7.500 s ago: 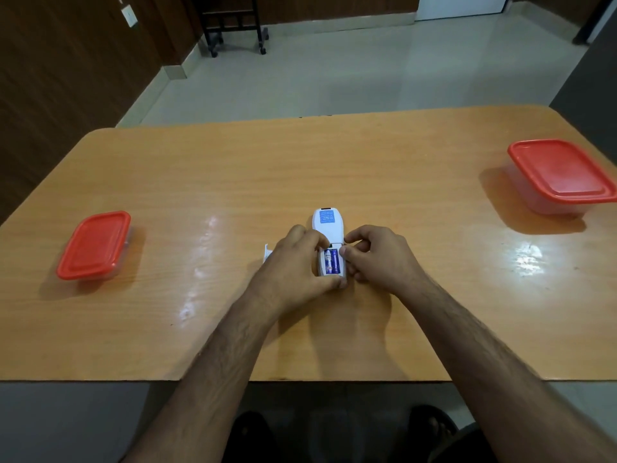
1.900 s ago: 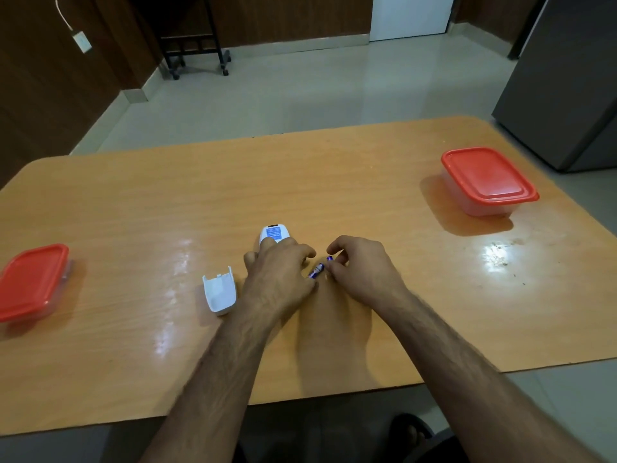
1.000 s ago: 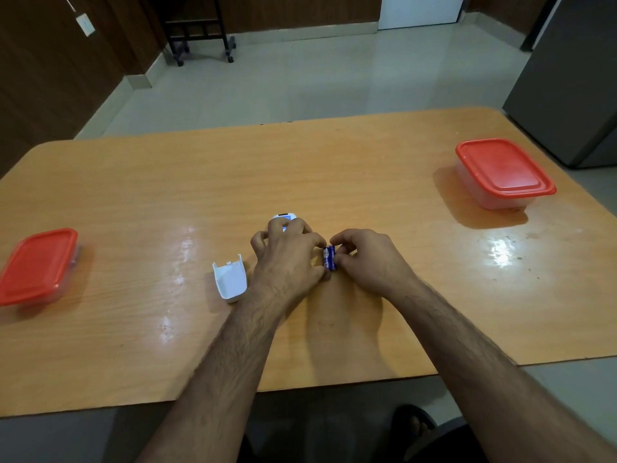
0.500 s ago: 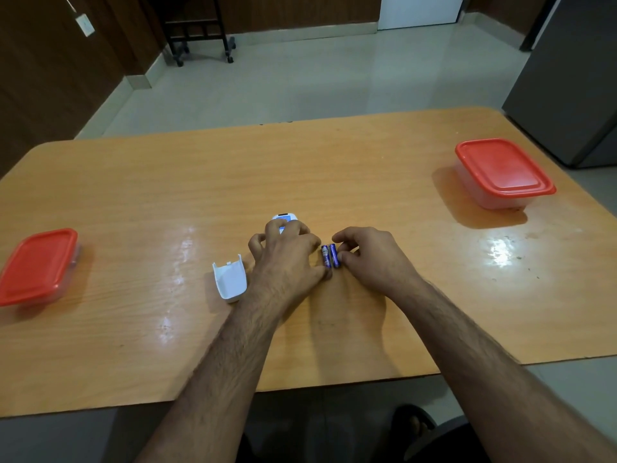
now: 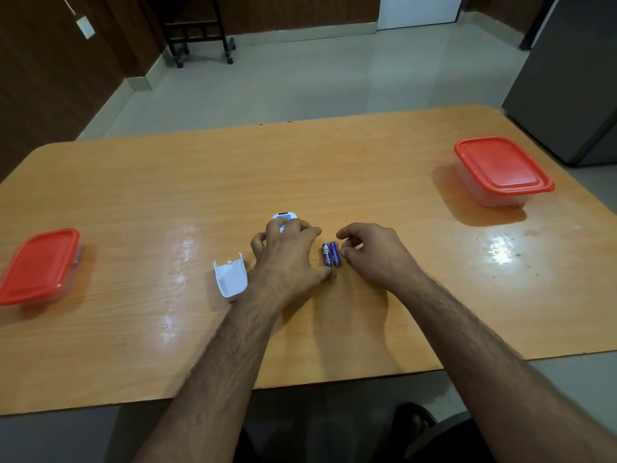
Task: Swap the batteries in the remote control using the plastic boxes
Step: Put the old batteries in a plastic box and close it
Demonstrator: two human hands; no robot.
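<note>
The print on the two batteries (image 5: 331, 254) is too small to read.

Bare, hairy forearms, no sleeves; dark sandal (image 5: 414, 421) on one foot.

Pale tiled floor (image 5: 300, 78), dark wood walls (image 5: 50, 78)

Light: dim overall, cast from above.
Glare: white patches on the table (image 5: 400, 168) at 3 and 9 o'clock.
Shadows: soft, thrown toward 6 o'clock.
Edges: bowed by the wide lens.
</note>
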